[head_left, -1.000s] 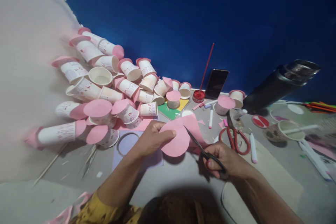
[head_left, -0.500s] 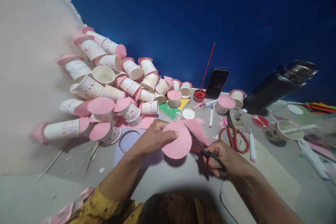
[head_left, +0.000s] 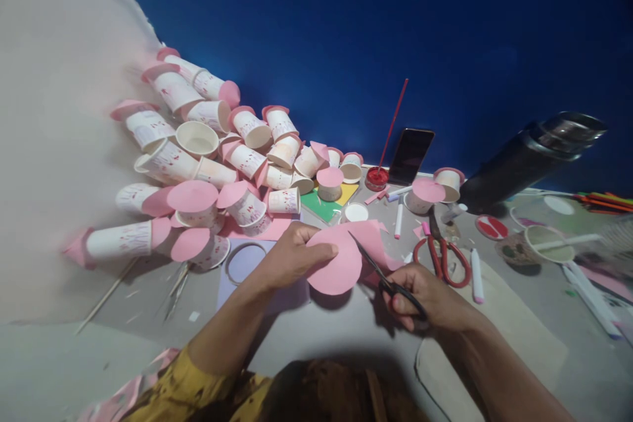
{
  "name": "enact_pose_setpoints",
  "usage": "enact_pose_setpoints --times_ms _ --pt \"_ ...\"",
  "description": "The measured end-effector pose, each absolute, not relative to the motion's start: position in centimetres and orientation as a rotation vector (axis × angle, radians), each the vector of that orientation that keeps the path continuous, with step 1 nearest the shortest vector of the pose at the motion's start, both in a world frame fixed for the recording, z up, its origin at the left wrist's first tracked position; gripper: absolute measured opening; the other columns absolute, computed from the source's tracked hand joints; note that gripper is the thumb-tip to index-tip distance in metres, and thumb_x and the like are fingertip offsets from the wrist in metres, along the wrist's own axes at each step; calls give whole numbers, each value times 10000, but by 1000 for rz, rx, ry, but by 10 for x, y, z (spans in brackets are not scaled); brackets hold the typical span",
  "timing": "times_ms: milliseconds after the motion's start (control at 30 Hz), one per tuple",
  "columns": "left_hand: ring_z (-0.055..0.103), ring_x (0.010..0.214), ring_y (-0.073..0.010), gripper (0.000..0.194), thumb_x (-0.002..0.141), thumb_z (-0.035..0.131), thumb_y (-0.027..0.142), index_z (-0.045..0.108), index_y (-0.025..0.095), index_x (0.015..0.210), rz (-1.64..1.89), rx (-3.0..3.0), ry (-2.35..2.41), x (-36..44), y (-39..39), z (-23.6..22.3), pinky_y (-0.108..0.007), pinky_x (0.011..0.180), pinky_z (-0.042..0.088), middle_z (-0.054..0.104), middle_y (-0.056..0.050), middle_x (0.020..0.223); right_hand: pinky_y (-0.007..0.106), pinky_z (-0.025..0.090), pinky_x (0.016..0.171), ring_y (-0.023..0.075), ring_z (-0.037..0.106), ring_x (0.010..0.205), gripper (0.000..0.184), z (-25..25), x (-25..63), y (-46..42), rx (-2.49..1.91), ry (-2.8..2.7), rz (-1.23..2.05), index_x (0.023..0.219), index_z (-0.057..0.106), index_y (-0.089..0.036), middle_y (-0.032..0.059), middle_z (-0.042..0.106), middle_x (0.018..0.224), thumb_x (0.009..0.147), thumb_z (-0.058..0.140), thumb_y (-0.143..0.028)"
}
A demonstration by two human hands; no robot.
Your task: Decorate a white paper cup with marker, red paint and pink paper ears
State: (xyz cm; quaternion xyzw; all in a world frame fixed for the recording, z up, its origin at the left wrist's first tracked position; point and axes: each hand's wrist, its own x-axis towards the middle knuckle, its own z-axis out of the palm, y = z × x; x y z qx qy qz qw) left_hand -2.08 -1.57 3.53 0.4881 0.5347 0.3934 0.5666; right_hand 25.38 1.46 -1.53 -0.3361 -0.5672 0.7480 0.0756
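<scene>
My left hand (head_left: 291, 257) pinches a sheet of pink paper (head_left: 339, 270) whose near edge is cut to a round curve, thumb on top. A loose flap of the same paper (head_left: 378, 247) curls off to the right. In my right hand (head_left: 420, 297) is a pair of black-handled scissors (head_left: 395, 287), fingers wrapped through the loops. Its blades lie against the paper between the round part and the flap. Left of my left hand, a roll of tape (head_left: 242, 260) rests on lilac paper (head_left: 284, 293).
Many decorated paper cups (head_left: 198, 198) with pink tops pile up at the left. Along the blue wall stand a phone (head_left: 411, 155), a red pot with a stick (head_left: 377, 178) and a dark flask (head_left: 524, 165). Red-handled pliers (head_left: 442, 260) and markers (head_left: 476, 277) lie at the right.
Both hands, the pink paper and the scissors keep nearly the same places. The whole view has shifted very slightly.
</scene>
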Motion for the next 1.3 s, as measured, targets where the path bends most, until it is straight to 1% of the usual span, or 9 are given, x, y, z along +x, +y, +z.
enact_pose_setpoints --times_ms 133,367,633,800,900,1100,1300 --pt "353 495 -98 413 749 748 424 537 176 495 921 1144 1254 -21 -16 34 -252 471 232 432 10 498 231 177 407 64 334 396 486 -13 253 15 -1048 -1716 2232 651 620 -170 -16 561 471 745 800 -612" --pt "350 500 -100 407 738 732 406 497 185 490 905 1147 1277 -20 -16 36 -260 481 216 413 12 509 229 180 416 63 351 408 532 -15 254 15 -1024 -1717 2238 648 629 -159 -9 567 478 750 801 -652" --pt "355 492 -101 376 755 721 382 530 181 501 908 1154 1279 -20 -16 34 -265 475 209 425 8 508 237 193 424 74 374 426 541 -16 254 14 -991 -1701 2254 672 646 -161 -9 578 490 748 812 -670" --pt "333 492 -93 410 758 717 388 478 189 491 916 1164 1255 -21 -16 34 -259 471 201 396 15 505 221 215 421 77 398 437 579 -13 253 15 -969 -1707 2259 698 655 -152 -2 586 500 725 809 -709" --pt "324 497 -85 407 753 699 383 444 193 500 893 1181 1258 -21 -16 34 -248 471 195 376 27 514 217 219 424 72 395 437 576 -14 254 15 -982 -1716 2253 696 653 -149 -1 592 505 730 810 -702" --pt "351 498 -85 368 746 675 381 445 195 529 864 1187 1273 -21 -16 35 -241 471 215 384 32 527 223 213 432 66 390 428 552 -15 254 15 -1021 -1709 2255 673 638 -153 -4 590 497 735 820 -670" --pt "323 501 -78 385 742 679 386 430 197 517 865 1180 1258 -21 -16 36 -245 474 197 375 33 529 227 205 431 68 388 428 561 -13 252 15 -1030 -1724 2253 669 644 -154 -4 590 495 710 829 -682"
